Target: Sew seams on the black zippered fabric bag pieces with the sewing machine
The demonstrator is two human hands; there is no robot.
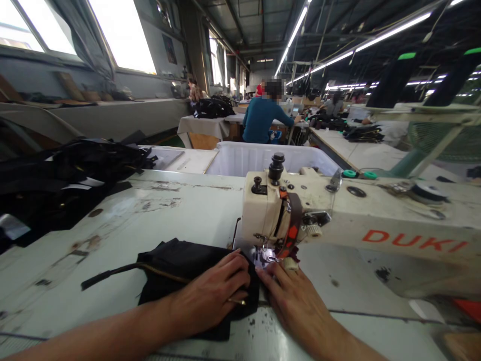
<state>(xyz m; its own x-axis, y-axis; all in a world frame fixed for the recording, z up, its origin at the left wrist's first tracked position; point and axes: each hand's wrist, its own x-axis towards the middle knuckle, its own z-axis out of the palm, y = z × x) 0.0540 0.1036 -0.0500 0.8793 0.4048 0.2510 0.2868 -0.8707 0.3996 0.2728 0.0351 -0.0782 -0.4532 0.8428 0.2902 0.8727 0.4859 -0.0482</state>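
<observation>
A black fabric piece (169, 258) with a gold-toothed zipper lies on the sewing table, its zipper tail reaching out to the left. My left hand (218, 286) rests on this cloth, fingers bent and together, gripping it near its right edge. A small brass-coloured bit (237, 302) sticks out below those fingers; I cannot make out what it is. Just right of the cloth's edge, my right hand (291, 296) lies with fingers stretched toward the lit presser foot (267, 255) of the sewing machine (263, 205). The fingertips are partly hidden under the machine head.
Black garment pieces (67, 185) are heaped at the left of the table. Behind the machine stands a white plastic bin (244, 155). Farther off, a person in a teal top (263, 120) sits at another table. Thread cones (393, 82) stand at the upper right.
</observation>
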